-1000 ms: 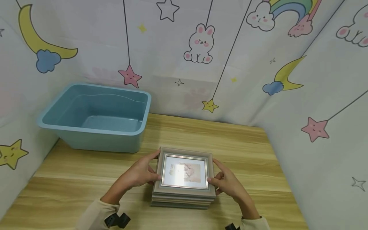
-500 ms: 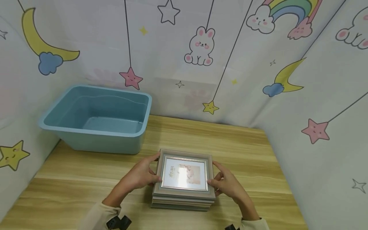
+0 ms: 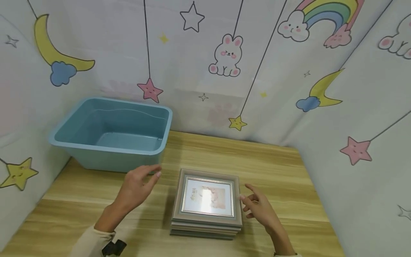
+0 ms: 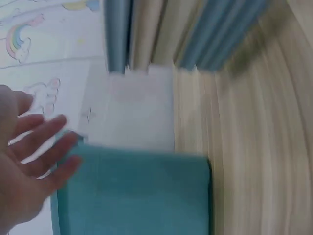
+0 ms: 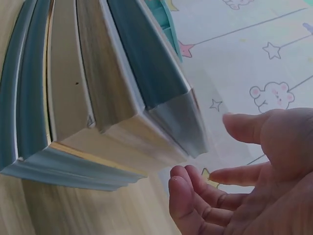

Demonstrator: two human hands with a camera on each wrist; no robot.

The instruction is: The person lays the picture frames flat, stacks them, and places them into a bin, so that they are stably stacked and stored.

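Observation:
Several picture frames lie stacked on the wooden table, the top one showing a print behind shiny glass. Their blue and beige edges show close up in the right wrist view. My left hand is in the air left of the stack, apart from it, fingers loosely bent and holding nothing; in the left wrist view the same hand has its fingers spread. Just off the stack's right side is my right hand, fingers relaxed; a small gap separates it from the frames in the right wrist view.
A blue plastic tub with nothing in it stands at the back left of the table. Behind and at both sides hangs a white curtain printed with stars, moons and a rabbit.
Both hands have let go of the stack's sides. The left hand has moved away to the left, the right hand slightly to the right. The stack stays in place on the table.

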